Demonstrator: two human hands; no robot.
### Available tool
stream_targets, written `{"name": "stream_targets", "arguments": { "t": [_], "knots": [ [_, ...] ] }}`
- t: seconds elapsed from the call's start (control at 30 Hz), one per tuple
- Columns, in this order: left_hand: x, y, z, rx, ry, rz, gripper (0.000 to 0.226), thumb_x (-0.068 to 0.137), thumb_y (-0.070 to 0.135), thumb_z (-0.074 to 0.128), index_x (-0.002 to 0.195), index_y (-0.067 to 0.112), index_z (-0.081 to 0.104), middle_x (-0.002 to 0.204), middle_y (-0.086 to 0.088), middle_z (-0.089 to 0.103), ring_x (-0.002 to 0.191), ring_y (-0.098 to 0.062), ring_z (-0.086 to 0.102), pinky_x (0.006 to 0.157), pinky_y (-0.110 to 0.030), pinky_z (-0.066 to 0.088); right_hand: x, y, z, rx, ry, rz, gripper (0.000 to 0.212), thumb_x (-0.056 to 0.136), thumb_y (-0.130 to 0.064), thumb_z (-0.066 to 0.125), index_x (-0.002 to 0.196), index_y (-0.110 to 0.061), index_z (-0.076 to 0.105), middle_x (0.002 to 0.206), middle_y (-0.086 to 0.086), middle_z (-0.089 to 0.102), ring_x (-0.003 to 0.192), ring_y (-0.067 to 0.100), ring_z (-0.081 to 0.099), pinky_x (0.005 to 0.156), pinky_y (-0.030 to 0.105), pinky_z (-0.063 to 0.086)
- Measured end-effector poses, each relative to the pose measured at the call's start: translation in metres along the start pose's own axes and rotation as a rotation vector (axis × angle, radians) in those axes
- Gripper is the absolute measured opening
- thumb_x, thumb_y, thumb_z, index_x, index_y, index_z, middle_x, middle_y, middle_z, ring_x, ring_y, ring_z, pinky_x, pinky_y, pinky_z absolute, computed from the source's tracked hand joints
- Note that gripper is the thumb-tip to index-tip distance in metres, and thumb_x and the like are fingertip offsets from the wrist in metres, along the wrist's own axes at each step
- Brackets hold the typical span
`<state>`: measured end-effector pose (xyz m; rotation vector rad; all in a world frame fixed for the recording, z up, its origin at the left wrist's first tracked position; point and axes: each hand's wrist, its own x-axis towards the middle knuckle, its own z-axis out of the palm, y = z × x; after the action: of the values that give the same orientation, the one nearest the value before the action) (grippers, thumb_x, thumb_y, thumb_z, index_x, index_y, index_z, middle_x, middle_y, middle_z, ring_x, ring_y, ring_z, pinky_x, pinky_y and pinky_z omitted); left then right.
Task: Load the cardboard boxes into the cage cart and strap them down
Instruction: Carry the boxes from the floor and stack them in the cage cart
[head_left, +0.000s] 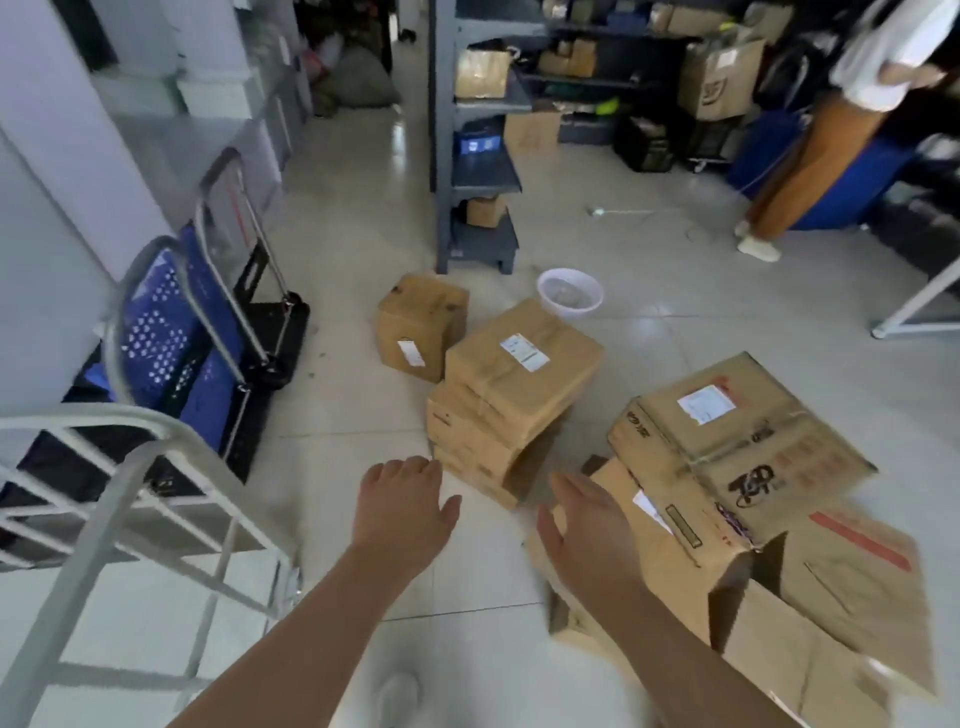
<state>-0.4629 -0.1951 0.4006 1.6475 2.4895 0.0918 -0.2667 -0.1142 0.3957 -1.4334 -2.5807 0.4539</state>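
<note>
On the floor tiles (358, 426) ahead, the left hand (402, 501) and right hand (582, 525) are hovering, fingers spread, holding nothing. Tugging one box is risking toppling the stack of cardboard boxes (511, 400), since it is sitting crooked. The boxes are looking creased and taped, a white label (524, 352) on top.

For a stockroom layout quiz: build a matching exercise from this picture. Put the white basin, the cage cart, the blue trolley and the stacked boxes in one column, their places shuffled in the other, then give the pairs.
1. white basin
2. cage cart
3. blue trolley
4. stacked boxes

A. stood upright by the left wall
B. bottom left corner, nearest the camera
C. mid-floor, white label on top
D. on the floor near the foot of the grey shelf

Pairs: 1-D, 2-B, 3-A, 4-C
</note>
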Motion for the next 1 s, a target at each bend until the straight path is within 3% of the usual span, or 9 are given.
{"name": "stream_targets", "arguments": {
  "t": [0.07, 0.2, 0.47, 0.6, 0.83, 1.0],
  "knots": [
    [0.023, 0.027, 0.007, 0.016, -0.019, 0.101, 0.047, 0.094, 0.051, 0.036, 0.128, 0.023, 0.051, 0.126, 0.007, 0.057, 0.115, -0.017, 0.052, 0.102, -0.032, 0.033, -0.004, 0.028, -0.006, 0.009, 0.030, 0.123, 0.041, 0.094, -0.033, 0.047, 0.130, -0.014, 0.053, 0.134, 0.002, 0.054, 0.125, 0.020, 0.046, 0.103, 0.028, 0.036],
    [0.063, 0.086, 0.017, 0.050, -0.068, 0.317, 0.048, 0.094, 0.050, 0.038, 0.129, 0.021, 0.052, 0.127, 0.004, 0.059, 0.116, -0.017, 0.054, 0.100, -0.032, 0.036, -0.017, 0.079, -0.013, 0.002, 0.067, 0.332, 0.048, 0.096, -0.038, 0.042, 0.140, -0.019, 0.045, 0.146, -0.001, 0.044, 0.136, 0.016, 0.035, 0.112, 0.026, 0.022],
    [0.081, 0.194, 0.046, 0.112, -0.147, 0.747, 0.041, 0.093, 0.050, 0.040, 0.117, 0.021, 0.057, 0.102, 0.004, 0.064, 0.095, -0.018, 0.060, 0.080, -0.030, 0.043, -0.083, 0.148, -0.025, 0.095, 0.229, 0.756, 0.039, 0.090, -0.028, 0.057, 0.126, -0.015, 0.059, 0.127, 0.002, 0.059, 0.120, 0.022, 0.052, 0.099, 0.033, 0.043],
    [0.058, 0.244, 0.064, 0.110, -0.201, 0.896, 0.039, 0.093, 0.049, 0.042, 0.113, 0.019, 0.057, 0.106, 0.002, 0.065, 0.094, -0.019, 0.060, 0.080, -0.032, 0.043, -0.133, 0.174, -0.027, 0.064, 0.282, 0.926, 0.036, 0.090, -0.029, 0.057, 0.124, -0.016, 0.059, 0.129, 0.000, 0.059, 0.121, 0.021, 0.051, 0.096, 0.031, 0.044],
    [0.004, 0.331, 0.117, 0.137, -0.244, 1.005, 0.043, 0.093, 0.050, 0.040, 0.118, 0.020, 0.058, 0.113, 0.004, 0.064, 0.099, -0.018, 0.060, 0.087, -0.032, 0.045, -0.229, 0.246, -0.014, 0.100, 0.266, 1.072, 0.044, 0.092, -0.032, 0.054, 0.133, -0.016, 0.053, 0.139, 0.001, 0.052, 0.131, 0.019, 0.043, 0.104, 0.029, 0.037],
    [-0.052, 0.403, 0.177, 0.191, -0.298, 0.974, 0.034, 0.092, 0.048, 0.040, 0.103, 0.020, 0.055, 0.101, 0.003, 0.064, 0.091, -0.018, 0.059, 0.074, -0.030, 0.038, -0.303, 0.327, 0.001, 0.101, 0.176, 1.080, 0.047, 0.094, -0.035, 0.050, 0.139, -0.021, 0.047, 0.145, -0.002, 0.045, 0.137, 0.017, 0.035, 0.108, 0.028, 0.032]
  ]
}}
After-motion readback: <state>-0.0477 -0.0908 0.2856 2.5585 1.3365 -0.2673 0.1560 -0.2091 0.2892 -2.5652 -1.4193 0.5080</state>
